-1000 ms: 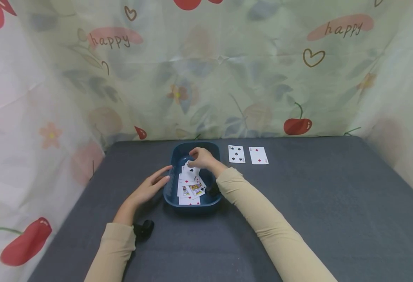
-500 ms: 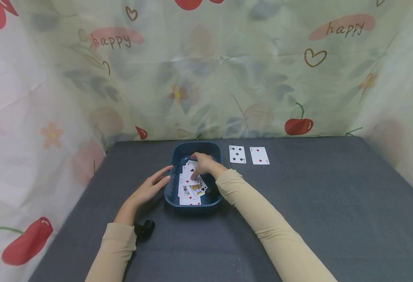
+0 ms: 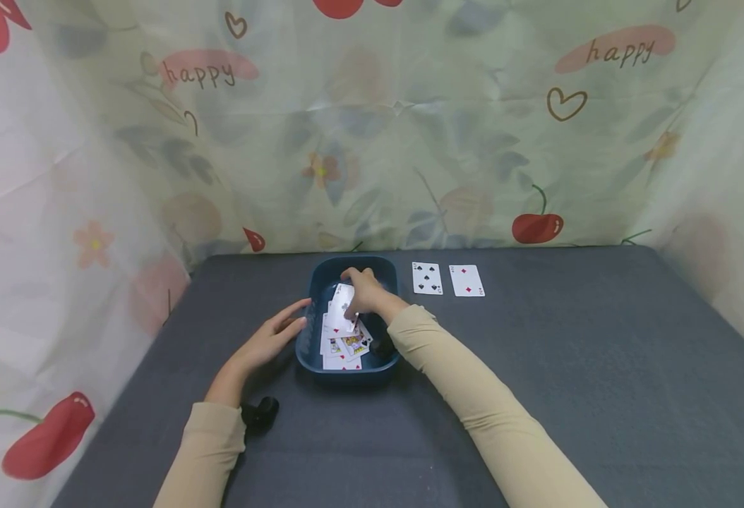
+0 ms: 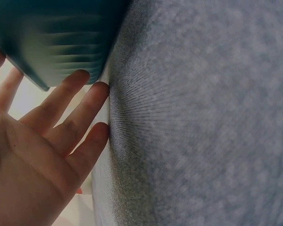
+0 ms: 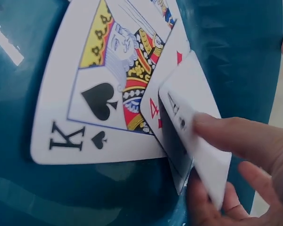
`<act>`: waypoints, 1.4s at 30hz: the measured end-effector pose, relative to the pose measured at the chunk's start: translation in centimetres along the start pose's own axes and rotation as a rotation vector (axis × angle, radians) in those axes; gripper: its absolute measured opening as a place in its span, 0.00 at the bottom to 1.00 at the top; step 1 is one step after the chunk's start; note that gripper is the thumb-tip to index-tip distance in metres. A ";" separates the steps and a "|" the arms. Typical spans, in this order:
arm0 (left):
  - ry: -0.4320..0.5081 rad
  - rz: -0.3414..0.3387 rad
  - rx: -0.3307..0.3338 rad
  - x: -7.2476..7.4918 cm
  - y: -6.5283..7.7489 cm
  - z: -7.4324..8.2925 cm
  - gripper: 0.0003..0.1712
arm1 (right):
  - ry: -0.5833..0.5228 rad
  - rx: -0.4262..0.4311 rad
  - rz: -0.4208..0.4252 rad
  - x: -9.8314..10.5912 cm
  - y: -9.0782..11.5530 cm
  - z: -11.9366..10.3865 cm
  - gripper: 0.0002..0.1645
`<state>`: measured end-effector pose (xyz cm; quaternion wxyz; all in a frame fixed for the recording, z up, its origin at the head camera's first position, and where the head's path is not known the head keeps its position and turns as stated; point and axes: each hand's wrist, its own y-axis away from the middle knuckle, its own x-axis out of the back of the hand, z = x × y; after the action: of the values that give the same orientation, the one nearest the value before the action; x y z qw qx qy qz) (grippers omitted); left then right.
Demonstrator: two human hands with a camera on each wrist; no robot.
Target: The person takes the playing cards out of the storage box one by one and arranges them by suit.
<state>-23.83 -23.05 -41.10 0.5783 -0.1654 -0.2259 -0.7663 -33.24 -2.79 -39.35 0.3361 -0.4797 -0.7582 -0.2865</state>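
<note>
A dark blue plastic bin (image 3: 378, 267) on the table holds several overlapping playing cards, face up. My right hand (image 3: 367, 291) reaches into it and pinches a white black-suited card (image 3: 340, 303) between thumb and fingers. In the right wrist view that card (image 5: 210, 160) is tilted up off the pile, the thumb on its face and fingers beneath. Below it lie a red four (image 5: 153, 101) and a king of spades (image 5: 101, 101). My left hand (image 3: 267, 343) is at the bin's left side, fingers extended near the ribbed wall (image 4: 70, 47); contact is hard to tell.
Two cards lie face up right of the bin: a black spade card (image 3: 427, 279) and a red diamond card (image 3: 467, 281). A dark grey cloth covers the table (image 3: 569, 367). A patterned curtain (image 3: 397, 141) hangs behind and at both sides.
My right hand has shifted its thumb down the top card and lifted the card's edge from the pile. The left hand and the bin keep their places.
</note>
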 end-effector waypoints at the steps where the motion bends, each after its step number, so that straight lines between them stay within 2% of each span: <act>1: -0.005 -0.002 -0.002 0.0 0.0 0.0 0.32 | -0.026 0.006 0.008 0.1 0.0 0.0 0.45; 5: -0.011 -0.003 -0.014 0.0 -0.1 0.0 0.32 | -0.120 0.048 0.014 0.7 0.1 -0.2 0.41; 12: -0.016 -0.015 -0.018 0.2 -0.1 0.0 0.31 | -0.249 0.128 0.000 2.5 0.7 -1.2 0.27; 16: -0.011 -0.019 -0.025 0.3 0.0 0.1 0.31 | -0.333 0.149 -0.008 3.3 1.0 -1.4 0.25; 22: -0.015 -0.010 -0.025 0.2 -0.1 -0.1 0.31 | -0.390 0.205 0.027 4.6 1.4 -0.9 0.20; 28: -0.015 0.001 -0.015 0.0 -0.2 -0.2 0.33 | -0.403 0.225 0.100 6.0 1.9 0.2 0.14; 34: -0.018 0.005 -0.020 0.0 -0.2 -0.3 0.33 | -0.376 0.237 0.175 7.7 3.1 1.7 0.13; 42: -0.021 0.006 -0.033 -0.1 -0.2 -0.4 0.33 | -0.355 0.171 0.204 9.6 4.6 4.6 0.13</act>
<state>-23.98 -23.20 -41.53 0.5755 -0.1835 -0.2188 -0.7663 -33.09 7.60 -34.10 0.2642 -0.5665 -0.7745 -0.0968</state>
